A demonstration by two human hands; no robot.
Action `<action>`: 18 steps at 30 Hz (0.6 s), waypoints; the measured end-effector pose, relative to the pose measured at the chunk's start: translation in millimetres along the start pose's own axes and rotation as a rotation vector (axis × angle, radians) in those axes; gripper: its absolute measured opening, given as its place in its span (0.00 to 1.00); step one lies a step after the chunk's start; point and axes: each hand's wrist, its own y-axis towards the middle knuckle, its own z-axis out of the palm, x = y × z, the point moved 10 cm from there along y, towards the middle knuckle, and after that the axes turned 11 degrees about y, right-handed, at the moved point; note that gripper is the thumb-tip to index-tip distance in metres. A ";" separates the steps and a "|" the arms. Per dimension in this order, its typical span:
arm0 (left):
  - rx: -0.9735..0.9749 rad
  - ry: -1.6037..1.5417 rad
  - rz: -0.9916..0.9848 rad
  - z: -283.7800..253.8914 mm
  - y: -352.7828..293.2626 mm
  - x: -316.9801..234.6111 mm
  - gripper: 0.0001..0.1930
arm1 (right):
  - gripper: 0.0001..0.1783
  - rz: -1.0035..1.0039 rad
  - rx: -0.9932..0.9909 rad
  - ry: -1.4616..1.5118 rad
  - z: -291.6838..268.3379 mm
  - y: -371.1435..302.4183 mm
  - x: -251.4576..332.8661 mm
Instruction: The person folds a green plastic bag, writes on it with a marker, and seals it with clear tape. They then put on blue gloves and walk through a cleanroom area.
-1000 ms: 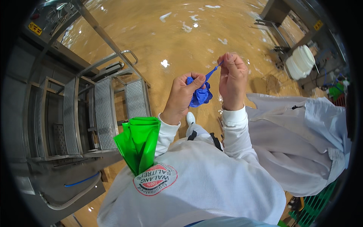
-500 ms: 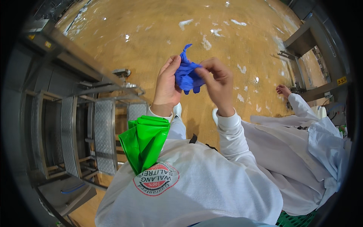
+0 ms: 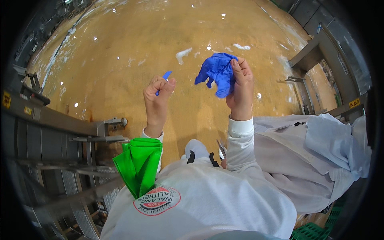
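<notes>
My right hand (image 3: 241,86) is closed on a crumpled blue disposable glove (image 3: 218,72), pinching it between thumb and fingers so that it hangs to the left. To the left and apart from it, my left hand (image 3: 157,94) is curled shut around a small blue strip (image 3: 167,75); its ends poke out above and below the fingers. The strip matches the glove in colour, but most of it is hidden in the fist. Folded bright green plastic (image 3: 140,160) lies against my left forearm and the front of my white top (image 3: 216,204).
A person in white clothing (image 3: 288,156) is close on my right. Metal steps and rails (image 3: 80,196) stand at left, a metal frame (image 3: 340,72) at far right. The wet tan floor (image 3: 140,40) has white foam patches (image 3: 184,55). A green plastic crate (image 3: 310,231) shows at lower right.
My hands were together on the glove and have moved apart. The glove now hangs from my right hand, while the left holds only a blue strip. The view has shifted over the steps.
</notes>
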 end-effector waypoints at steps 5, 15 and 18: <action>-0.005 -0.007 -0.051 6.9 28.0 -6.6 0.11 | 0.09 0.102 0.085 0.008 25.0 34.8 -23.9; -0.021 0.364 0.216 6.1 104.2 -8.8 0.10 | 0.14 0.619 0.092 0.280 44.4 99.7 -118.9; -0.072 -0.042 -0.136 -17.0 115.1 29.3 0.12 | 0.20 0.633 0.296 0.400 51.1 120.6 -119.2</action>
